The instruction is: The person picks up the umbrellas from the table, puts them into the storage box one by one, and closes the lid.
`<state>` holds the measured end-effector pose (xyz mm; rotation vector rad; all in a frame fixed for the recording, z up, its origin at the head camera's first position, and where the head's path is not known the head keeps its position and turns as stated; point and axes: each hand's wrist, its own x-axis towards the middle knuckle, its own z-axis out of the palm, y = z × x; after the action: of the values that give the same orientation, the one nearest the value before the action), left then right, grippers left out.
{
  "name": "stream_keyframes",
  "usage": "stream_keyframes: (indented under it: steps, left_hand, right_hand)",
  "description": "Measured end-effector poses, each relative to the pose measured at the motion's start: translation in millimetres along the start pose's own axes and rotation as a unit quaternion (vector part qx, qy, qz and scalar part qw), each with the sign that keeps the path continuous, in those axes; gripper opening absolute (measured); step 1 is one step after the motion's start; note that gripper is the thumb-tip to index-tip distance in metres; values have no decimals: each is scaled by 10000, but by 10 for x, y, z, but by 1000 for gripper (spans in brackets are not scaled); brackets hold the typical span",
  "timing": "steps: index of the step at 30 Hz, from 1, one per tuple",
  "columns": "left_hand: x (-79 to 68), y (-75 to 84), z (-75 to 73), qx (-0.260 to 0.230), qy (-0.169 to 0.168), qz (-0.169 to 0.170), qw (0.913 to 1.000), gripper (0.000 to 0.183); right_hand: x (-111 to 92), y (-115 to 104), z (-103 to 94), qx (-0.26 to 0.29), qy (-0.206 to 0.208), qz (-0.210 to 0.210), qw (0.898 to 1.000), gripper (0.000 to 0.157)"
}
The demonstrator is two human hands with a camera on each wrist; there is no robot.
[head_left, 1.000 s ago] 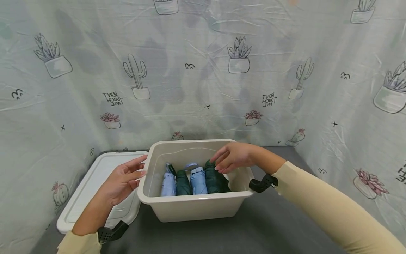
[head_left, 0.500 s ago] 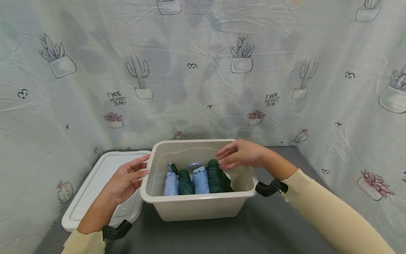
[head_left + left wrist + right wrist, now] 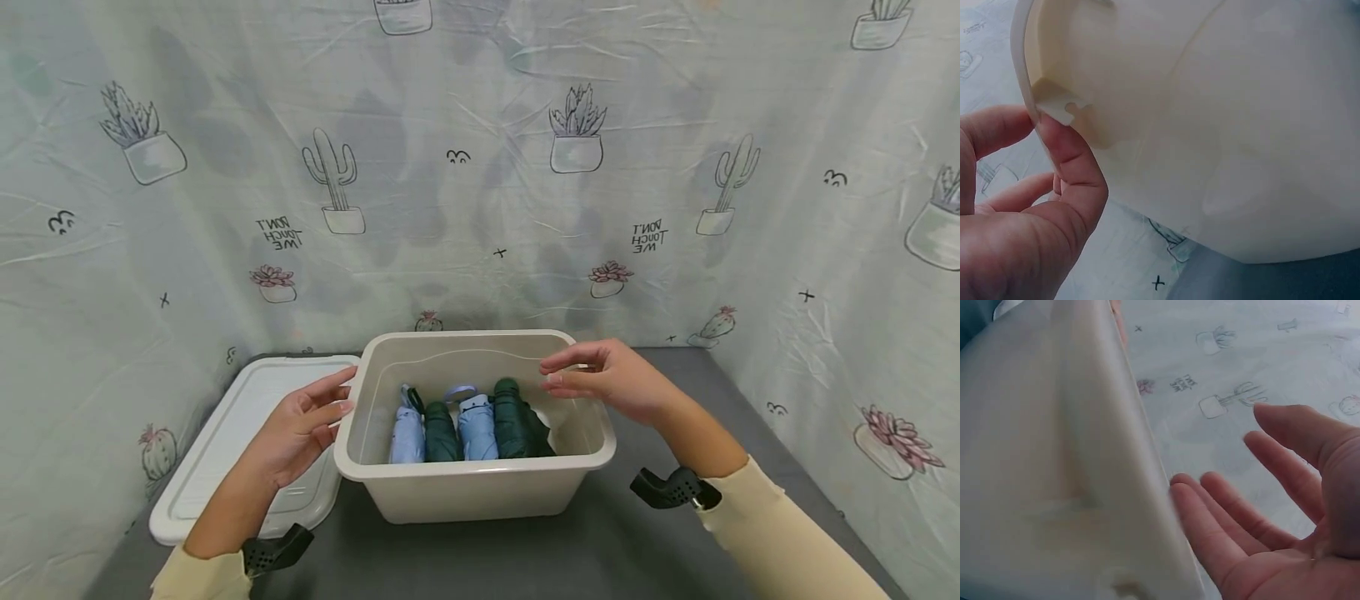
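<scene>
A cream plastic storage box (image 3: 472,497) stands uncovered in the head view. Side by side in it lie folded umbrellas: a pale periwinkle one (image 3: 407,437), a green one (image 3: 442,435), a light blue one (image 3: 478,431) and, furthest right, a dark green one (image 3: 517,427). At the left end, my left hand (image 3: 291,435) pinches the box's edge between thumb and finger; the left wrist view shows its fingertips at the rim (image 3: 1019,56). My right hand (image 3: 618,382), fingers extended and apart, holds nothing. Its fingertips come close beside the box's right rim in the right wrist view.
A white lid (image 3: 247,433) lies flat on the dark grey table (image 3: 480,562), left of the box and partly behind my left forearm. A curtain (image 3: 480,183) printed with potted cacti hangs at the back and both sides.
My right hand has moved right, from over the dark green umbrella to the box's right end, and its forearm has swung outward. My left hand stays at the left rim.
</scene>
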<state>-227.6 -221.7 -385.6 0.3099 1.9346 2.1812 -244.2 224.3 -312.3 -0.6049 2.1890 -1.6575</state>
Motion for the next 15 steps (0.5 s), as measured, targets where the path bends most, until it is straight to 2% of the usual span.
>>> stream_keyframes:
  steps: [5,9,13,15]
  left_hand:
    - [-22,-29,-32,-280,-104,122,9995,56]
    - [-21,-56,-55,-342,78,223,9991,44]
    - [-14,-104,-98,97,564,181,9982,30]
    - [-4,-135,-128,468,806,150,9955,31]
  right_hand:
    - [-143,100,21,96,386,-407,9984,37]
    - [-235,162,54,245,790,-813,9933,33]
    - [-302,223,88,263,1138,-1169,9862,28]
    - [-331,253,105,289,1311,-1355,9816,25]
